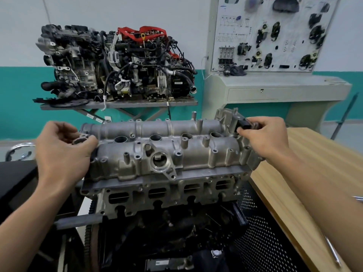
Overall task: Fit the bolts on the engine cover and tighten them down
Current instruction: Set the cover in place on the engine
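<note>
Grey cast engine cover [167, 152] seated on top of the cylinder head [169, 193], centre of view, long axis running left to right, empty bolt holes dotted along its ribs and near edge. Gripped at both ends: left hand [64, 152] wrapped around the cover's left end, fingers curled over a round flange there; right hand [265, 138] closed on the cover's right end, fingertips pinched on a small black connector [244, 125] at the raised bracket. No bolts made out in either hand or in the holes. Open room above the cover and along its near edge; tighter at both ends, taken up by the hands. Right of the cover, a wooden bench top [306, 173] running close to its end, with a black perforated panel [261, 232] below. Left of the cover, a dark surface, partly hidden by the left forearm. Below the cover, the block in deep shadow, detail hard to read, toothed flywheel edge [90, 222] just showing. Behind the cover, a complete engine [115, 63] on a metal shelf against the teal and white wall, and a training board [273, 34] with mounted parts, its top cut off by the frame.
</note>
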Demonstrator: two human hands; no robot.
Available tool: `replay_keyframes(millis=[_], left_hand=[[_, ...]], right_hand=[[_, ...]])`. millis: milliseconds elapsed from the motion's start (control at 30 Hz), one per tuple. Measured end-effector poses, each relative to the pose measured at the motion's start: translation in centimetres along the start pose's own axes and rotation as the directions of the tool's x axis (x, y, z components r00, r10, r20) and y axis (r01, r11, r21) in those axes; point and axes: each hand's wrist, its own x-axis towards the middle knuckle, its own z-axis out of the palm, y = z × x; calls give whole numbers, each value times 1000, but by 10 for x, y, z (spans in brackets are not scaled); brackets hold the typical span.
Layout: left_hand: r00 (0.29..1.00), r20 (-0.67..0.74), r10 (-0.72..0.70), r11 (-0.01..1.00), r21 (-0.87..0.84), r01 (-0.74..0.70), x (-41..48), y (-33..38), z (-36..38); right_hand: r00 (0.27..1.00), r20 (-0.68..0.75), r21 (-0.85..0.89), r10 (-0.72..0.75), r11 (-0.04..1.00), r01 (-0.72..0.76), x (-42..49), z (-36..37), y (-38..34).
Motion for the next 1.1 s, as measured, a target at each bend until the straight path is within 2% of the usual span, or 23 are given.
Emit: replay_keyframes(millis=[133, 367, 467, 733, 1000, 1100], left_hand=[[998, 45, 38, 999, 19, -39, -3, 1, -4], [1000, 30, -7, 1000, 0, 7, 3, -10, -2], [999, 30, -39, 999, -11, 39, 6, -15, 0], [1000, 0, -18, 1000, 25, 18, 7, -16, 4], [994, 18, -112, 990, 90, 110, 10, -33, 4], [997, -10, -83, 992, 90, 83, 3, -18, 3]], right_hand=[[999, -30, 75, 34, 997, -31, -4, 3, 2], [997, -57, 128, 43, 991, -36, -6, 8, 1], [998, -62, 131, 24, 991, -16, -4, 8, 2], [997, -69, 96, -17, 995, 24, -2, 8, 6], [997, -45, 120, -62, 990, 67, 1, 8, 11], [996, -72, 121, -50, 991, 58, 0, 7, 11]])
